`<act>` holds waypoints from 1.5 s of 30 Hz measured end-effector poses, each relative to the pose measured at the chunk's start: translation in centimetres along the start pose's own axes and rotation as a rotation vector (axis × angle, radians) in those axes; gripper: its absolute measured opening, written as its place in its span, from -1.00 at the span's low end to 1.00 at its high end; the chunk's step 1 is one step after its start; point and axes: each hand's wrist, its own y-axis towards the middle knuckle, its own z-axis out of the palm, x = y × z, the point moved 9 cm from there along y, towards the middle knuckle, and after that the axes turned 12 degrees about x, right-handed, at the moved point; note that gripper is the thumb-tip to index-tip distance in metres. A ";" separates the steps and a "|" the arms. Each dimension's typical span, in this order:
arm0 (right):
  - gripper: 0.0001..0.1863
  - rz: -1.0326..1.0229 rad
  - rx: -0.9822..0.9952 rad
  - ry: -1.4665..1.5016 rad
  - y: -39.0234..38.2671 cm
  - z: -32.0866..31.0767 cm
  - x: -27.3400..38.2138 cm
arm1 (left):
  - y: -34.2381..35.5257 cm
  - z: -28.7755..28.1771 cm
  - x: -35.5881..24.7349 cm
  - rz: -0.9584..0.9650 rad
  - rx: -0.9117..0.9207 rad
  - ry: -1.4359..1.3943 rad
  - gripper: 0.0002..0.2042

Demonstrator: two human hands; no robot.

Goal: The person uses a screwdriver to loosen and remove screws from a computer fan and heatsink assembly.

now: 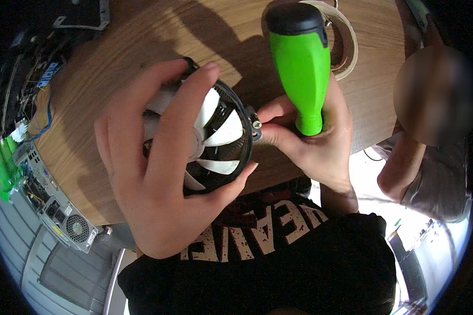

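My left hand (155, 178) is wrapped over a round cooling fan (223, 128) with white blades and a black finned heatsink, its fingertips around the rim. A silver screw (256, 124) sits in a small tab on the fan's right side. My right hand (326, 155) holds a thick green screwdriver handle (302, 73) with a black end cap upright in the palm, while thumb and index finger pinch at the tab by the screw. The screwdriver's shaft is hidden.
The wooden table (378, 94) has a tape roll (347, 47) behind my right hand. An open computer case (68, 220), dark electronics (21, 68) and green material (2, 168) line the left. Another person's arm (404, 163) is at the right edge.
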 end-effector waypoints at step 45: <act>-0.66 -0.032 -0.199 -0.224 -0.8 -0.6 0.2 | -0.1 -0.1 -0.5 -0.060 -0.301 0.010 -0.29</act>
